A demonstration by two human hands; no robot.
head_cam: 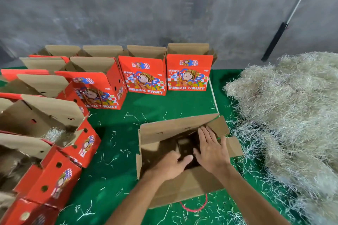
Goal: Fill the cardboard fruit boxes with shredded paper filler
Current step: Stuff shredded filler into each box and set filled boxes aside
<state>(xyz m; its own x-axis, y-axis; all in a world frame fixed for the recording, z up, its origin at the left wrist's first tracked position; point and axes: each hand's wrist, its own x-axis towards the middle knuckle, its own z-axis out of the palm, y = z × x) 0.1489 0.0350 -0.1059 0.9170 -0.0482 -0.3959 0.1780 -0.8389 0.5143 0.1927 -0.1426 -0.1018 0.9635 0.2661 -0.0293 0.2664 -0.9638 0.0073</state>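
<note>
The heap of shredded paper (285, 115) lies at the right of the green table (164, 104), within reach of the open box (175, 186) in front, which looks empty; upright red boxes (144, 75) wait behind, and one at left (53, 133) shows some filler. Right hand (212, 150), fingers straight, presses a flap back, while left hand (170, 165), loosely curled and holding nothing visible, rests inside.

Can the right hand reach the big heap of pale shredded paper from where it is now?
Probably yes. The right hand lies flat over the open brown cardboard box, holding nothing, and the heap of pale shredded paper lies just to its right on the green mat, with only the box's side flap between them.
</note>
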